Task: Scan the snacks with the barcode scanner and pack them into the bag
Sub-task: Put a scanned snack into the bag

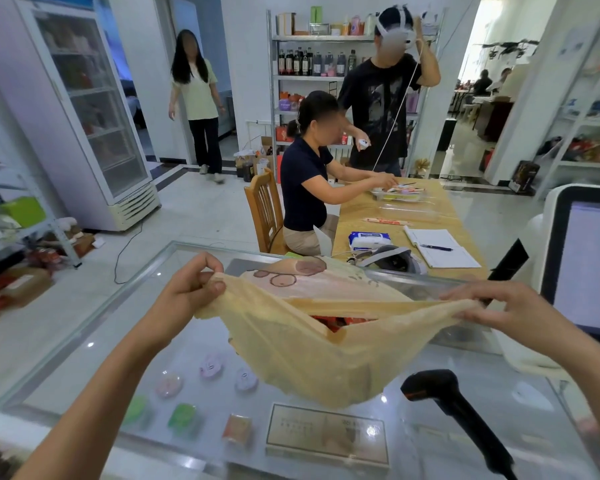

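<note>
A thin beige plastic bag hangs stretched wide over the glass counter. My left hand pinches its left handle, fingers curled round the plastic. My right hand pinches the right handle, pulling the mouth apart. Red snack packets show inside the bag's opening. The black barcode scanner lies on the counter at the lower right, below the bag, with no hand on it.
A screen stands at the right edge of the counter. Small goods and a card lie under the glass. Beyond the counter a wooden table has a seated person, with two people standing behind. A fridge stands at the left.
</note>
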